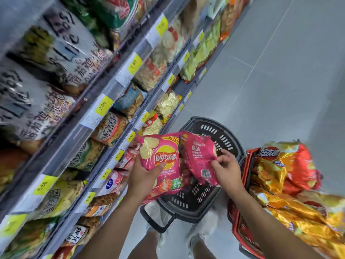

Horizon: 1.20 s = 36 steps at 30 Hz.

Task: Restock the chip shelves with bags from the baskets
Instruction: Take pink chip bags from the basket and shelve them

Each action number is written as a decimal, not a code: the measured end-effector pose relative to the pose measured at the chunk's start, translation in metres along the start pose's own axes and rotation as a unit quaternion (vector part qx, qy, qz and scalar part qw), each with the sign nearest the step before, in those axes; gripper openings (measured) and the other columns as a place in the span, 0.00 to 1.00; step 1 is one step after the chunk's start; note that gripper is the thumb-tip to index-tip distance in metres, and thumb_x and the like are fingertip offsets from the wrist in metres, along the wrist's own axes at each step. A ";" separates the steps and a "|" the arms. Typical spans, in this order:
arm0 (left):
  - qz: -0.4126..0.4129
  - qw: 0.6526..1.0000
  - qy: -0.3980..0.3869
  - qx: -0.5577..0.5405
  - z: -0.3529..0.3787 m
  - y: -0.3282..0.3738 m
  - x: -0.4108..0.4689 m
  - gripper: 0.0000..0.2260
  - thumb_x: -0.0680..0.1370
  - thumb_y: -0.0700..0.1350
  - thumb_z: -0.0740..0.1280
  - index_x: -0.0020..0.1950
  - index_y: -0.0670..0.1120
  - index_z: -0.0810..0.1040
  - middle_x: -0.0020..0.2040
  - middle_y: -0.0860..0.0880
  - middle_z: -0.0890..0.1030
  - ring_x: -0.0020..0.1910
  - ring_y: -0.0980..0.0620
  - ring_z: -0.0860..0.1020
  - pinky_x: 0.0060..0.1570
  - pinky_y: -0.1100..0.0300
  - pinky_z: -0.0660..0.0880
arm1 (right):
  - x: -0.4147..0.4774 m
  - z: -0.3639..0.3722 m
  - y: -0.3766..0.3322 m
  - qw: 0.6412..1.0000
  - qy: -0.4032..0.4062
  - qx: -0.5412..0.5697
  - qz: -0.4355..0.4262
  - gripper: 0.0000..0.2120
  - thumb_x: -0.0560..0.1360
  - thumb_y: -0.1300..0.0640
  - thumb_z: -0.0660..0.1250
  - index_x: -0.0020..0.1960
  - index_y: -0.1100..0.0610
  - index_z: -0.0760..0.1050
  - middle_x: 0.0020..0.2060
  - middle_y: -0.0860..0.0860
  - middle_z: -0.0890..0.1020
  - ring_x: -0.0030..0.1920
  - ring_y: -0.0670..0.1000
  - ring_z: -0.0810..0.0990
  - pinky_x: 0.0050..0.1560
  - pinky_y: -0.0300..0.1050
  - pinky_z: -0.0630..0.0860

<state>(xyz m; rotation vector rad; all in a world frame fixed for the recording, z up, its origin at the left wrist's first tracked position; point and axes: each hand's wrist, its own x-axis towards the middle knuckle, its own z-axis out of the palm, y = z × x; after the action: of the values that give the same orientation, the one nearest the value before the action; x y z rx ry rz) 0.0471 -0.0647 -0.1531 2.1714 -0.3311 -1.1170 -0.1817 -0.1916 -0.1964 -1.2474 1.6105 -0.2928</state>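
Gripped upright in left hand (147,176) fingers (161,166): glossy pink Lay's foil chip bag (160,152), grey shelf edge (110,166) close leftward. Pinched by right hand (225,169) fingers (222,155): second crinkled pink bag (199,157), over black plastic basket (211,130).

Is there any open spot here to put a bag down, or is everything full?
Bare grey floor lies open right of the shelves, beyond the black basket. The black basket's bottom shows free mesh beneath the two pink bags being held. Crowded: the shelves are packed, and the red basket is heaped with gold bags.
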 end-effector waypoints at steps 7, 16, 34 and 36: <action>0.071 0.997 -0.014 -0.030 -0.004 0.119 -0.078 0.36 0.69 0.62 0.80 0.73 0.58 0.69 0.62 0.59 0.81 0.63 0.52 0.80 0.64 0.50 0.76 | -0.059 -0.079 -0.099 0.990 -0.034 0.124 -0.054 0.11 0.82 0.61 0.65 0.42 0.56 0.67 0.38 0.53 0.80 0.33 0.44 0.82 0.31 0.35 0.75; 0.129 0.986 0.003 -0.105 -0.038 0.209 -0.172 0.43 0.68 0.64 0.80 0.79 0.56 0.66 0.71 0.55 0.76 0.70 0.49 0.74 0.72 0.43 0.71 | -0.144 -0.147 -0.205 0.972 -0.077 0.137 -0.177 0.11 0.80 0.47 0.68 0.51 0.54 0.71 0.45 0.51 0.80 0.44 0.51 0.81 0.45 0.48 0.81; 0.166 0.951 -0.125 -0.231 -0.155 0.203 -0.278 0.17 0.75 0.51 0.77 0.62 0.54 0.79 0.53 0.50 0.88 0.52 0.48 0.86 0.58 0.49 0.81 | -0.265 -0.180 -0.270 0.945 -0.054 0.134 -0.293 0.24 0.77 0.60 0.74 0.69 0.50 0.70 0.64 0.48 0.77 0.61 0.50 0.77 0.60 0.47 0.78; 0.160 0.944 -0.138 -0.255 -0.170 0.193 -0.288 0.19 0.76 0.48 0.76 0.66 0.50 0.78 0.54 0.45 0.88 0.51 0.44 0.87 0.51 0.47 0.84 | -0.283 -0.179 -0.267 0.952 -0.089 0.129 -0.262 0.33 0.75 0.55 0.75 0.76 0.51 0.64 0.69 0.50 0.73 0.67 0.50 0.75 0.63 0.46 0.75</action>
<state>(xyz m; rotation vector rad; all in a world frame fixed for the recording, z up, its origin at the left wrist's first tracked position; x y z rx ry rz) 0.0231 0.0092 0.2253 1.4537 -0.4426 -1.1639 -0.1961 -0.1408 0.2284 -1.4331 1.0272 -0.6804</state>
